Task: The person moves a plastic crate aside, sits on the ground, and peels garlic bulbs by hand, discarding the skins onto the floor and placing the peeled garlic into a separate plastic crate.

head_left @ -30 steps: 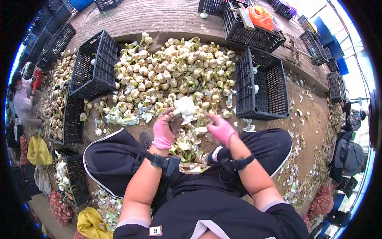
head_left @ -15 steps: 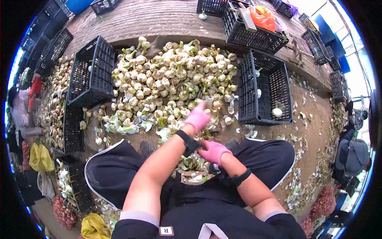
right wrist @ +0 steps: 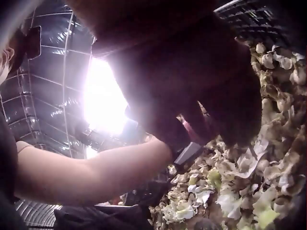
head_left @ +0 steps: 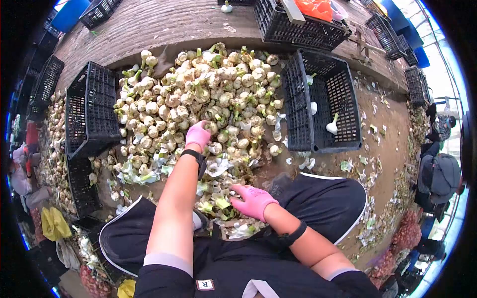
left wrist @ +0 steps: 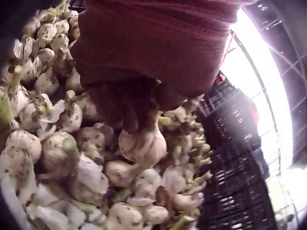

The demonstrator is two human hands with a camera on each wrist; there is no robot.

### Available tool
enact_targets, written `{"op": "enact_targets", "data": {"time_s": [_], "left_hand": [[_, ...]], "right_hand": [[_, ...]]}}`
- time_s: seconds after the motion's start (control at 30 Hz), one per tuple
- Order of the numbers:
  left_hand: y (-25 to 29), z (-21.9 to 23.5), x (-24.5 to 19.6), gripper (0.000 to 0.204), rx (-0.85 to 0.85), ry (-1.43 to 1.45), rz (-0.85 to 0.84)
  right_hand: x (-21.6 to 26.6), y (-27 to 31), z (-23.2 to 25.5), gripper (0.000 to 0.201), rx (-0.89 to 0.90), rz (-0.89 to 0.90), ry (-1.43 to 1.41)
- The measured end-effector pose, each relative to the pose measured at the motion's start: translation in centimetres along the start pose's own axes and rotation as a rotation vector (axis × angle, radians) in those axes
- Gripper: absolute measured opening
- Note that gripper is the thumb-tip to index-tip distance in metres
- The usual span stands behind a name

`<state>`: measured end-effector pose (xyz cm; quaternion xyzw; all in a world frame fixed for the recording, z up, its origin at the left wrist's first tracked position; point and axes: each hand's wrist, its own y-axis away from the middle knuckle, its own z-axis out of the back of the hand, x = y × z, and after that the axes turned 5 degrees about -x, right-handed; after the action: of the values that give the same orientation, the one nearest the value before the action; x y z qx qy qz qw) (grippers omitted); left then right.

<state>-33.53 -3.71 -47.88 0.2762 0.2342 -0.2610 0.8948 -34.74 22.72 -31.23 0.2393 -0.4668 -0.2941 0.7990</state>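
Note:
A large heap of garlic bulbs (head_left: 198, 89) with cut green stems lies in front of me. My left hand (head_left: 198, 135), in a pink glove, reaches into its near side. In the left wrist view the fingers grip the stem of a garlic bulb (left wrist: 143, 146), whose round base hangs below them. My right hand (head_left: 254, 201), also in a pink glove, hovers with loosely spread fingers over peeled skins and leaf scraps (head_left: 218, 204) between my legs. To the right, a black crate (head_left: 323, 144) holds a few clean white bulbs, one of them (head_left: 333, 124) near its front.
Another black crate (head_left: 92, 109) stands on the left of the heap. Behind it all runs a ridged raised floor (head_left: 164, 30), with a crate (head_left: 303, 32) carrying an orange bag (head_left: 315, 9). Another person (head_left: 22, 171) sits at far left. Skins litter the ground.
The white bulb my left hand held has gone into the right crate. That hand has swung back from near the right forearm to the heap. The right hand has shifted slightly left.

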Motion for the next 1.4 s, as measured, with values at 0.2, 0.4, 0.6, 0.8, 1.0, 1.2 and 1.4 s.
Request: {"op": "enact_targets", "data": {"time_s": [0.2,0.4,0.6,0.8,1.0,1.2,1.4], "left_hand": [[6.7,4.6,-3.8,0.024,0.441,0.924,0.092],[14.3,11.0,-8.0,0.035,0.588,0.929,-0.162],[19.7,10.8,-8.1,0.037,0.511,1.634,0.159],[22.6,10.7,-7.8,0.04,0.415,1.578,0.017],[25.0,11.1,-7.9,0.033,0.122,1.286,-0.107],[26.1,8.9,-6.4,0.026,-0.187,1.047,-0.35],[27.9,9.1,-6.3,0.021,0.224,1.021,-0.339]], "right_hand": [[-2.0,-2.3,-1.9,0.062,-0.431,0.036,-0.627],[0.8,-0.8,1.7,0.048,-0.178,0.061,-1.599],[1.6,-1.1,0.6,0.056,-0.765,0.581,-0.863],[2.0,0.7,0.5,0.052,-1.049,0.961,-0.066],[2.4,1.6,0.0,0.05,-0.981,0.979,-0.156],[2.2,2.3,0.7,0.038,-0.07,0.567,-1.347],[1.0,1.2,-0.5,0.058,-0.381,0.608,-0.728]]}}
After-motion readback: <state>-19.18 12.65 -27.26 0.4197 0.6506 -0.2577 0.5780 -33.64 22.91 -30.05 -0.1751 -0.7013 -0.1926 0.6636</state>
